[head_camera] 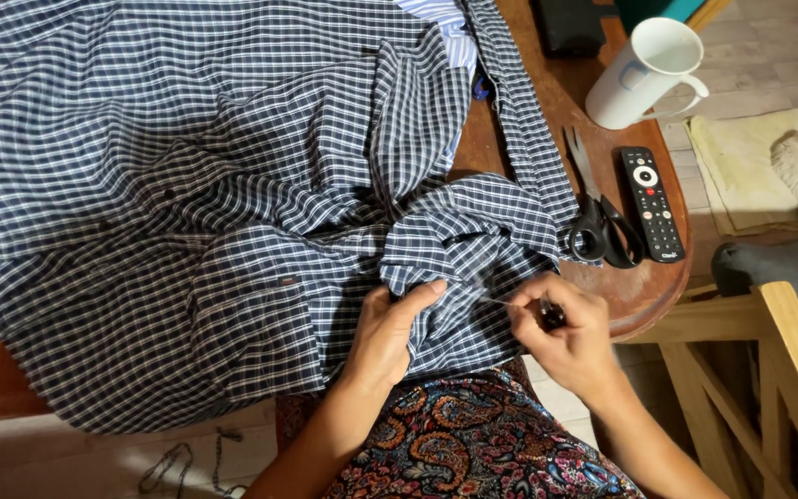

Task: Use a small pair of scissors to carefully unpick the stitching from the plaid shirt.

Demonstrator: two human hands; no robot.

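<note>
A navy and white checked shirt (196,185) lies spread over a round wooden table (639,291), its lower part bunched near the front edge. My left hand (390,333) pinches a fold of the shirt's cloth between thumb and fingers. My right hand (570,333) grips a small dark-handled tool (550,316) whose thin metal tip points left into the fabric next to my left thumb. Both hands sit close together at the table's front edge, above my patterned lap.
Black-handled scissors (598,217) and a black remote control (653,203) lie to the right of the shirt. A white mug (644,74) stands at the back right. A wooden chair frame (778,370) is at lower right. A cord lies on the floor (177,462).
</note>
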